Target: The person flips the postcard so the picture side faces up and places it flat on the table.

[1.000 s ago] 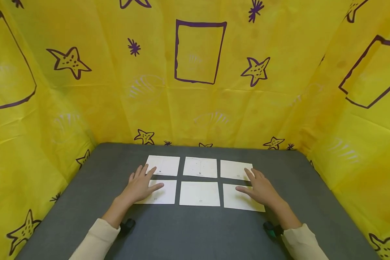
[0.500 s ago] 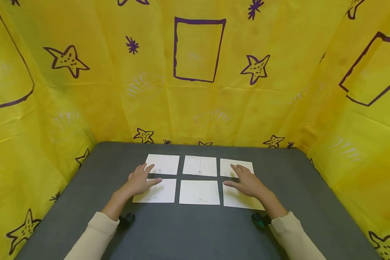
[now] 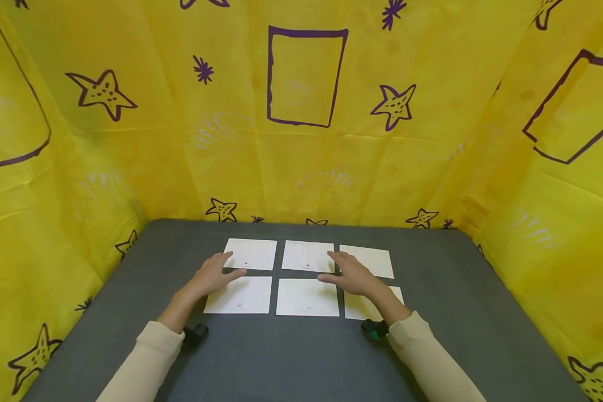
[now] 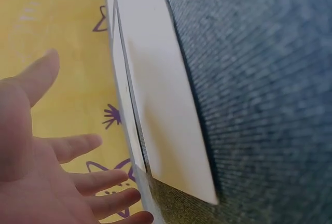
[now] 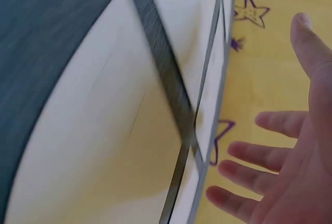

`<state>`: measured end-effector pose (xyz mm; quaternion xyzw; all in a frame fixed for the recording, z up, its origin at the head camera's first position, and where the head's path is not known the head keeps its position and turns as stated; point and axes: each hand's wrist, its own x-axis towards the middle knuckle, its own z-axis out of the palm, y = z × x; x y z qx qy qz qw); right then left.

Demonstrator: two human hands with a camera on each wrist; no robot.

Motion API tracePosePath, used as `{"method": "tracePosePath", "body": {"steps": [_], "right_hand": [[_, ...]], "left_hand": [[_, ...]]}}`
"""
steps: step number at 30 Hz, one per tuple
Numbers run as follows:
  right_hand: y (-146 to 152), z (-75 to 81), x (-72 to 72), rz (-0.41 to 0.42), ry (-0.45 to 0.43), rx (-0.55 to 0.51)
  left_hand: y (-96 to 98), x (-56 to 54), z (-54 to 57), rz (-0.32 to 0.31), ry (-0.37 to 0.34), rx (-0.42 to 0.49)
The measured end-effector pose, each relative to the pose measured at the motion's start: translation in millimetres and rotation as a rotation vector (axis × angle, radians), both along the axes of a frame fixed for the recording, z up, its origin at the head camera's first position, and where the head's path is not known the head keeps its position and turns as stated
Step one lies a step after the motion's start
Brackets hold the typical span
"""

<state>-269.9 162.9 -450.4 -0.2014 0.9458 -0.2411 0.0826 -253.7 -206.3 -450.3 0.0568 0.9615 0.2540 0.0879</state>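
Note:
White paper cards lie flat on a dark grey table in two rows of three. My left hand (image 3: 212, 276), fingers spread and holding nothing, hovers at the outer edge of the back left card (image 3: 255, 255) and front left card (image 3: 245, 300). In the left wrist view its palm and loose fingers (image 4: 85, 146) show apart from the paper. The right hand (image 3: 354, 276) hangs over the gap between the middle and right columns. Its thumb overlaps the front middle card (image 3: 301, 302); its wrist partly covers the front right card (image 3: 358, 306). Beyond it lies the back right card (image 3: 374, 261).
Between the hands is the back middle card (image 3: 301, 257). Yellow sheeting (image 3: 301, 162) with purple starfish drawings walls off the table (image 3: 291, 363) at the back and both sides. Dark bands with devices (image 3: 374, 329) sit at both wrists, below cream sleeves (image 3: 432, 357).
My right hand has swept left from the right-hand cards to the edge of the middle column. The left hand has shifted only slightly left. The cards have stayed in place.

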Motion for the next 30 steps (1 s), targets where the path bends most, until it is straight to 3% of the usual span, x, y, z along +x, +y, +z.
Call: {"method": "tracePosePath", "body": {"steps": [11,18,30], "right_hand": [[-43.5,1.3,-18.8,0.089,0.009,-0.020],[-66.9,7.8,-28.3,0.110,0.015,-0.011],[-108.9,7.9,-38.7,0.137,-0.002,0.027]], "left_hand": [[-1.8,-9.2,0.0,0.057,-0.015,0.022],[-2.6,-14.7,-1.6,0.102,-0.043,0.003],[0.2,-19.5,3.1,0.122,-0.057,-0.022]]}}
